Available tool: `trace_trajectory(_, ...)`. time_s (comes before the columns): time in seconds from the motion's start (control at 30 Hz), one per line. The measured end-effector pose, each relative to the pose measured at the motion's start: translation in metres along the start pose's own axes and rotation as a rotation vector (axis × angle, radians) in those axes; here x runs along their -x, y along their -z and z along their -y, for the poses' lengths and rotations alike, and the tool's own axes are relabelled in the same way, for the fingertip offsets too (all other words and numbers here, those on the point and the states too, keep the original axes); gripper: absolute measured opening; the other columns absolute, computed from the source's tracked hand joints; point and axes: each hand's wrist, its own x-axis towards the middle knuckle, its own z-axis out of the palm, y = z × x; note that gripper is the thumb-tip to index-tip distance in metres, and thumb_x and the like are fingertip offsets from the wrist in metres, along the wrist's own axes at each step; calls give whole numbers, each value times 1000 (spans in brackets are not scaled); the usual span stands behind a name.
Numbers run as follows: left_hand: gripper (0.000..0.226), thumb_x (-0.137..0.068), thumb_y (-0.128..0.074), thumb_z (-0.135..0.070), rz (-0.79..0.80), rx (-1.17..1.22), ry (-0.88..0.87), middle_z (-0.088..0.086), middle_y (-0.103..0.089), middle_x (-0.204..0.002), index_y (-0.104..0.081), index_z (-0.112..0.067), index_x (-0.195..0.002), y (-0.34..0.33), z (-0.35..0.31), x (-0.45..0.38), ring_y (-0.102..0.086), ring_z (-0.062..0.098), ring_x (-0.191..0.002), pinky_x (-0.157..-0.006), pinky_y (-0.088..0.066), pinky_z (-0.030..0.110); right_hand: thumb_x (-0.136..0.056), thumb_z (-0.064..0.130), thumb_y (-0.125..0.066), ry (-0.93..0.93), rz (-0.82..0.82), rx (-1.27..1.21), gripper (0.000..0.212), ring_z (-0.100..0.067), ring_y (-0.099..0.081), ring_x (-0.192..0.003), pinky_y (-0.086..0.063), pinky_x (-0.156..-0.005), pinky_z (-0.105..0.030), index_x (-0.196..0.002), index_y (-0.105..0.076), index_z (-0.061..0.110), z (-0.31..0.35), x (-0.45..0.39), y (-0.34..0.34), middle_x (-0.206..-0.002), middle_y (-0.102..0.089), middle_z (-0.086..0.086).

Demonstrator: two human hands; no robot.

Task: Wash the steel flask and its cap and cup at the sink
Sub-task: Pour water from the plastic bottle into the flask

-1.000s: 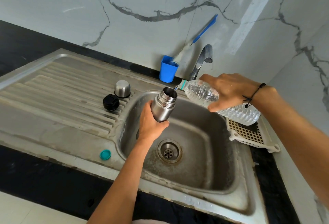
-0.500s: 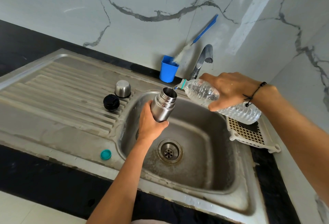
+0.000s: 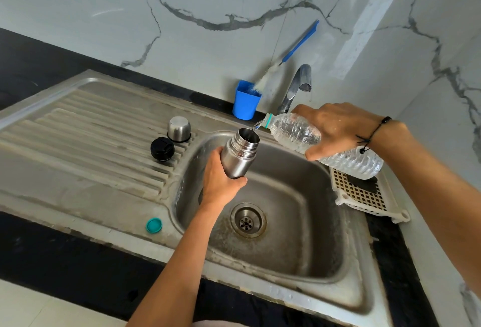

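My left hand (image 3: 221, 183) grips the lower body of the steel flask (image 3: 240, 153), which is tilted over the sink basin (image 3: 299, 222) with its mouth open. My right hand (image 3: 335, 131) holds a clear plastic water bottle (image 3: 296, 131) on its side, neck at the flask's mouth, and a thin stream of water runs in. The black cap (image 3: 162, 148) and the upturned steel cup (image 3: 178, 129) stand side by side on the ribbed draining board (image 3: 91, 139), left of the basin.
A blue tumbler (image 3: 246, 100) with a blue-handled bottle brush (image 3: 299, 43) stands at the wall beside the tap (image 3: 296, 84). A teal bottle lid (image 3: 153, 224) lies on the sink's front rim. A cream perforated rack (image 3: 364, 196) sits right of the basin.
Both hands keep their places. The bottle stays tipped at the flask's mouth with water still pouring.
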Motion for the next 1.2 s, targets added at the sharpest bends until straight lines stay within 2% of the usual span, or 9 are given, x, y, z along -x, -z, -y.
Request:
trace_trajectory(0.2,81,-61,-83,-10,-3,4,-9,2,-55,-119,-40,-16,-130,-1,0,0,-54,20,-104,-84,-43,31,-77,44,-69,3,-4,11,77,-11,-44,-55,-28,-47,-25,-137,-27,21,1,1,1,-59,-45,0)
trace_trajectory(0.57,81,-61,-82,-9,-7,5,-7,3,-54,-119,-40,-15,-131,0,-3,2,-54,19,-103,-81,-39,27,-76,44,-70,9,-20,14,77,-10,-43,-55,-28,-47,-26,-136,-28,20,1,3,4,-61,-45,0)
trace_trajectory(1.07,82,-61,-83,-10,-6,9,2,3,-55,-120,-40,-17,-131,0,-4,1,-55,21,-105,-83,-43,31,-77,46,-69,8,1,35,77,-11,-46,-57,-30,-48,-24,-137,-27,21,1,4,6,-63,-48,-1)
trace_trajectory(1.2,81,-60,-83,-11,-18,3,0,4,-56,-119,-41,-18,-128,0,-1,0,-56,22,-104,-86,-47,37,-77,45,-68,6,-4,33,77,-11,-46,-57,-31,-48,-26,-137,-27,21,0,4,6,-62,-47,-1)
